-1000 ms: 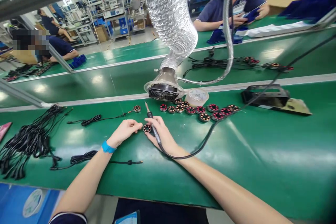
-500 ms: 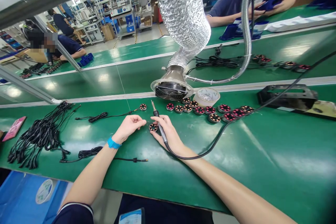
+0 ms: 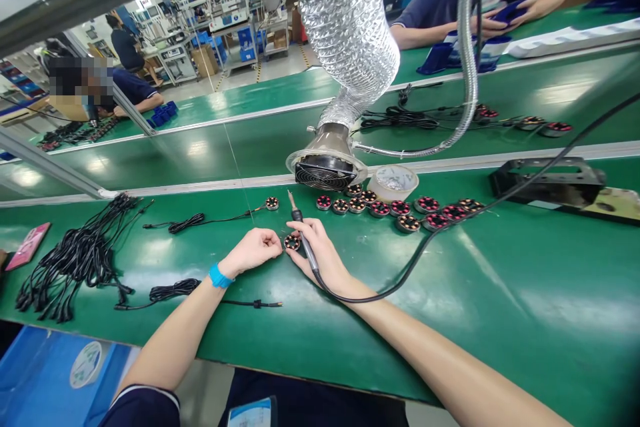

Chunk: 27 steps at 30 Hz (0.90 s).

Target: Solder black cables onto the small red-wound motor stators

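Observation:
My right hand (image 3: 323, 259) holds a soldering iron (image 3: 309, 252), its tip pointing away from me. The same hand grips a small ring-shaped motor stator (image 3: 292, 241) between thumb and fingers. My left hand (image 3: 257, 248), with a blue band on the wrist, is closed in a pinch right beside the stator's left side. What lies between its fingertips is too small to make out. Just beyond the hands sits another stator (image 3: 271, 203) joined to a black cable (image 3: 186, 224). More stators (image 3: 380, 208), with red or copper-coloured windings, stand in a group to the right.
A fume-extraction fan (image 3: 325, 173) hangs from a silver duct (image 3: 350, 27) above the bench. Behind the stators stands a round tub (image 3: 393, 181). A black metal stand (image 3: 550, 180) is at right, a cable bundle (image 3: 80, 260) at left. The iron's cord (image 3: 410, 257) crosses the bench. Co-workers sit opposite.
The view has swung left, then held. My left fingertips drew slightly away from the stator half a second ago and are now back beside it, more curled. My right hand keeps its hold.

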Each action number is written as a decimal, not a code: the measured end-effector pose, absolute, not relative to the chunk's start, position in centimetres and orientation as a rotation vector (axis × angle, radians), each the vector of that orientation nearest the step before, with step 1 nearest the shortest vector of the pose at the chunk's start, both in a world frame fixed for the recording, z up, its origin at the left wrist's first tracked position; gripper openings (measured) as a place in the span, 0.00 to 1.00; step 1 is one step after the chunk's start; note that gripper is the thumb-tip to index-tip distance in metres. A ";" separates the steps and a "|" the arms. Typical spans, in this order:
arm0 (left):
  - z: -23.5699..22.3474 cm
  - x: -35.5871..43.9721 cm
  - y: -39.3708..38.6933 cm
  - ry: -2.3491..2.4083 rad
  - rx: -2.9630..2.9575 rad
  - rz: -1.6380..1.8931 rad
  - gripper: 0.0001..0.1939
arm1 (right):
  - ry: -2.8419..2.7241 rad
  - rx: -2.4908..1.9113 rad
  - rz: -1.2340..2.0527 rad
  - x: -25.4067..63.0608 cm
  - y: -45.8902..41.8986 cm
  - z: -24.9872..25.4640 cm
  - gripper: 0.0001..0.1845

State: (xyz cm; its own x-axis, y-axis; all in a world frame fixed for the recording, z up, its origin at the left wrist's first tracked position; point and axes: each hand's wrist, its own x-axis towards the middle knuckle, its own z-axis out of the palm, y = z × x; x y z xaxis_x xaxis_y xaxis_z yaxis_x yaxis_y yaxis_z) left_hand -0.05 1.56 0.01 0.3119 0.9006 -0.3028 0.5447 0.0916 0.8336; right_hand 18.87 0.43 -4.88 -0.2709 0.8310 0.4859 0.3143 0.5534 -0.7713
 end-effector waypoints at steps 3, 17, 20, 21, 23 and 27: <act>0.1 0.3 1.2 1.371 1.677 0.401 0.07 | -1.844 -0.940 0.674 18.8 0.4 -4.9 0.29; 0.3 0.6 1.8 1.469 1.310 0.778 0.11 | -1.827 -0.940 0.683 18.8 0.5 -5.5 0.29; -0.3 1.1 1.5 1.427 1.399 0.825 0.14 | -1.814 -0.939 0.690 18.8 0.5 -5.5 0.29; -0.5 1.2 1.5 1.403 1.420 0.828 0.14 | -1.810 -0.937 0.691 18.8 0.5 -5.4 0.29; -0.7 1.2 1.4 1.363 1.450 0.810 0.14 | -1.805 -0.931 0.693 18.8 0.5 -5.3 0.28; -0.5 1.0 1.3 1.312 1.475 0.758 0.14 | -1.803 -0.934 0.682 18.7 0.4 -5.1 0.28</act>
State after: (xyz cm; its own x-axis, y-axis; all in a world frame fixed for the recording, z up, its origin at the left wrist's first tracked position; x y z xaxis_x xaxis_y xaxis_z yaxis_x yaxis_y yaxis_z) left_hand 0.97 1.35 -0.55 0.2212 0.9634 -0.1517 0.3495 0.0669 0.9345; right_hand 18.73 0.43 -5.13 -0.2476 0.8332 0.4944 0.2977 0.5510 -0.7796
